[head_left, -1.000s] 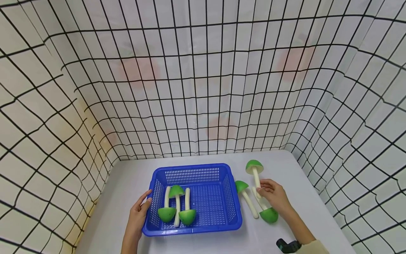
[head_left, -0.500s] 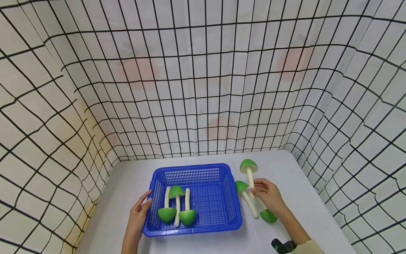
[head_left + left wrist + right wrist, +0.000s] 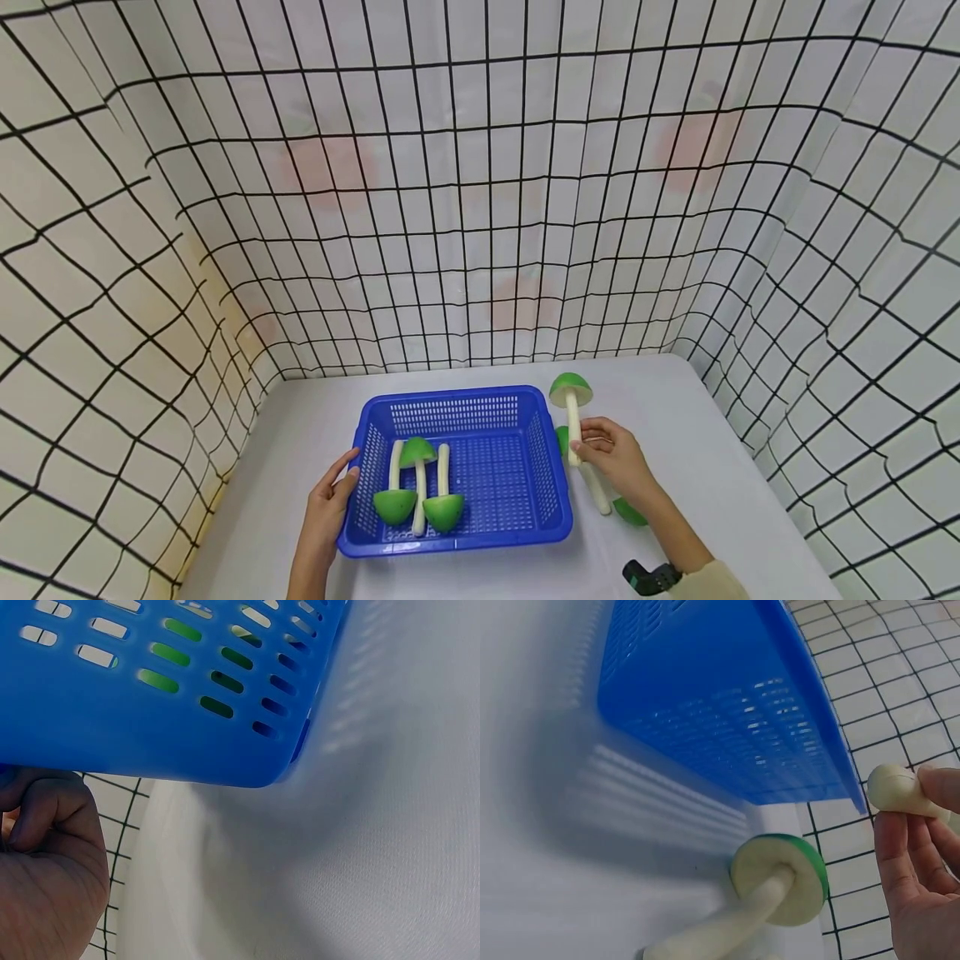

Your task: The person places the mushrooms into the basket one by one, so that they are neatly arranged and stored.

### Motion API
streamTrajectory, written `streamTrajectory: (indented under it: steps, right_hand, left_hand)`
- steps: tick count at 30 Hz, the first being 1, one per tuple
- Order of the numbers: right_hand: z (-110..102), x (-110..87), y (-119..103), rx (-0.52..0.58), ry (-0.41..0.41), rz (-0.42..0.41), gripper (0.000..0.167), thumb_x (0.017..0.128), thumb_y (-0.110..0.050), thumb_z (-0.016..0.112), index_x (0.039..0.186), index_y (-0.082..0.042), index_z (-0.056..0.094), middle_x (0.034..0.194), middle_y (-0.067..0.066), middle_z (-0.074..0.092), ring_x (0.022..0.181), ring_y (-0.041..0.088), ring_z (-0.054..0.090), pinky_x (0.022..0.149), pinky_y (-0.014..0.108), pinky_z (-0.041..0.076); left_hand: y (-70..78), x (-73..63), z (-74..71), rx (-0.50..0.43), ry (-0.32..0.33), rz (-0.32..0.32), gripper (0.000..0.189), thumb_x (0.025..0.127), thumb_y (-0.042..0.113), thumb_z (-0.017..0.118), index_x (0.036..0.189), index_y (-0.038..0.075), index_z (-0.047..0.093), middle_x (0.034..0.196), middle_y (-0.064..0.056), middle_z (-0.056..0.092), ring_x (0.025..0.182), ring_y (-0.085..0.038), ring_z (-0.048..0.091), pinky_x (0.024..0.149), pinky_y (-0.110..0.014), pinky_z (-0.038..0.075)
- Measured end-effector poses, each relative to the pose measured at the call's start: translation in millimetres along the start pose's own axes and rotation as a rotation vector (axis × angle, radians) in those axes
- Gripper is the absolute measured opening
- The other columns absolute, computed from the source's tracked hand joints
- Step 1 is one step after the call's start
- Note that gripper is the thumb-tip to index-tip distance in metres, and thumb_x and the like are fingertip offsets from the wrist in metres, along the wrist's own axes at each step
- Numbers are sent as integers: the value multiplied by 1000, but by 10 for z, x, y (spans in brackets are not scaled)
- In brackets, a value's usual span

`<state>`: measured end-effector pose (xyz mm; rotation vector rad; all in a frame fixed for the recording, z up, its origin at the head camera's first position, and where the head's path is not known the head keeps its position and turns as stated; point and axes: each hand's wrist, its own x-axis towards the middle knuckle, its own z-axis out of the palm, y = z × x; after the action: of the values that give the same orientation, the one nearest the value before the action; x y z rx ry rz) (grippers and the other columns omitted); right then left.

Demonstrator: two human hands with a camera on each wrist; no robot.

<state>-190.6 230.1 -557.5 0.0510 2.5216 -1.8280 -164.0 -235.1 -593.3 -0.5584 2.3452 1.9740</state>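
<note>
My right hand pinches the white stem of a green-capped toy mushroom near its lower end, cap up, beside the basket's right rim. In the right wrist view the stem's rounded end sits between thumb and fingers. The blue plastic basket has its left rim gripped by my left hand, whose fingers curl at the edge in the left wrist view. Inside its left half lie three mushrooms, the middle one with its cap the other way round. Another mushroom lies on the table outside the right wall.
Partly behind my right hand, one more green cap shows on the white table. A black device is worn at the right wrist. White walls with a black grid enclose the back and both sides.
My right hand has carried its mushroom left, from above the loose mushrooms to the basket's right edge. The left hand and the basket stay where they were.
</note>
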Motion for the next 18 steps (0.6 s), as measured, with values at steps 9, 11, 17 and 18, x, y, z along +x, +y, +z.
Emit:
streamTrajectory:
  steps: [9,11,17,18]
  right_hand:
    - [193,4,-199,-3,-9,-19,41,94,-16,77,130,-4,62,120,16,68,97,20,69,80,24,58]
    - [240,5,-231,2,-14,-17,40,93,-15,77,129,-4,62,118,15,68,97,20,69,80,22,58]
    - [388,-4,-335,9,-46,-37,39,92,-13,78,126,-1,64,115,16,69,95,20,68,78,20,57]
    - [412,-1,-348,8,-53,-41,39,92,-13,79,126,-1,64,114,15,69,95,19,68,77,20,57]
  left_hand:
    - [1,8,29,-1,0,2,50,106,40,57,154,26,50,145,-26,58,113,-30,69,93,-46,59]
    - [0,6,33,-1,-2,7,50,106,40,56,154,26,50,145,-26,57,115,-31,69,94,-47,59]
    - [-2,8,15,20,-2,-7,53,105,45,56,154,28,49,146,-26,56,115,-31,68,95,-48,58]
    - [-1,6,4,23,1,-13,53,105,46,56,155,28,48,147,-27,56,115,-31,68,96,-49,58]
